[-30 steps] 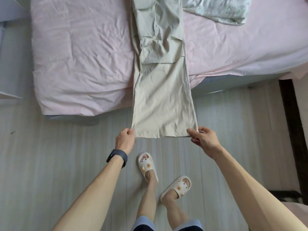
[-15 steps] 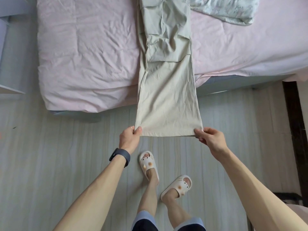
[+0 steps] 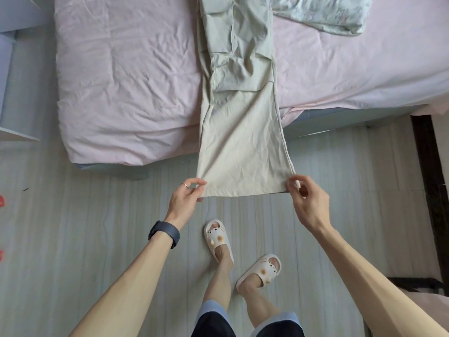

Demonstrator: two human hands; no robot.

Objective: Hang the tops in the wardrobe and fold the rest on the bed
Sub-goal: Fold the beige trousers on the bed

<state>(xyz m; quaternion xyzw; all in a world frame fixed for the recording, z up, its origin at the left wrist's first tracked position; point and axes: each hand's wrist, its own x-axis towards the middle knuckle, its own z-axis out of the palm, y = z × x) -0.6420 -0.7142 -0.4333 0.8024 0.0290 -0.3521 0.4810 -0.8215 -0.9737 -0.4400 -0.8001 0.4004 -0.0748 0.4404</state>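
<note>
Swapped grips since a moment back: went from a closed fist with the left hand (image 3: 185, 200) to a lighter fingertip pinch on the left corner of the hem. Moving right, holding the beige trousers (image 3: 243, 142) stretched out, with the upper part flat on the pink bed (image 3: 121, 81) and the lower legs off the edge, above the floor (image 3: 73, 239). Rolled the right hand (image 3: 308, 203) over too, pinching the right corner with fingertips and thumb; hard to make out the exact contact behind the knuckles. Probably resetting before carrying the hem up onto the bed for a first fold, but only guessing. Barely started on the folding, then. Can't see the waistband, cropped off at the top. Same with the patterned cloth (image 3: 323, 13) far right: can't tell garment from pillow.
</note>
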